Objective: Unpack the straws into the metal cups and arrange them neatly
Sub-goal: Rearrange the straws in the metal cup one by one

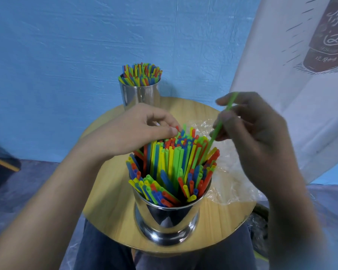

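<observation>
A shiny metal cup [168, 217] stands near the front of the round wooden table [109, 184], packed with red, blue, yellow and green straws [170, 164]. My left hand [142, 127] pinches the tops of the straws at the back of the bundle. My right hand [250, 131] pinches a single green straw [220, 121], tilted, with its lower end among the straws in the cup. A second metal cup [141, 94] full of straws stands at the table's far edge.
Crumpled clear plastic wrapping [230, 178] lies on the table to the right of the near cup. A blue wall is behind, and a white printed banner [293, 61] hangs at the right. My knees show under the table's front edge.
</observation>
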### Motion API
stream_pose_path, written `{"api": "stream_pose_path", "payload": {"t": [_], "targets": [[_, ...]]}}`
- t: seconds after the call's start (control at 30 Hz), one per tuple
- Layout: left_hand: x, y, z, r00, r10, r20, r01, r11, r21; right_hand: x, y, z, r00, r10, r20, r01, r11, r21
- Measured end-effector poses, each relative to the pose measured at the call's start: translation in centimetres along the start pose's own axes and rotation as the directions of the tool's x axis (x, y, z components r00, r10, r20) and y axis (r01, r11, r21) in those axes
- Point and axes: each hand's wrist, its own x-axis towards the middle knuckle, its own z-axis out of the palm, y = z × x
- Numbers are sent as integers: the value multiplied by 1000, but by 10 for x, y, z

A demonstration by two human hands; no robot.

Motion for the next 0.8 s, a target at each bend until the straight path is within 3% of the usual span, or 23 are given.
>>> {"api": "stream_pose_path", "payload": {"t": [0.17, 0.3, 0.4, 0.53, 0.8], "targets": [[1, -1, 0, 992, 64, -105, -69, 997, -45, -3, 5, 8, 995, 78, 62, -77, 997, -4], [3, 4, -3, 940, 158, -304, -216, 962, -166, 0, 10, 9, 980, 105, 166, -84, 988, -129], [4, 7, -8, 843, 155, -515, -346, 890, -299, 0, 11, 8, 962, 147, 230, -119, 984, -131], [5, 10, -11, 675, 35, -737, -470, 791, -392, 2, 7, 6, 950, 154, 270, -140, 988, -73], [1, 1, -15, 449, -116, -886, -537, 757, -371, 2, 8, 9, 954, 156, 257, -151, 988, -38]]}}
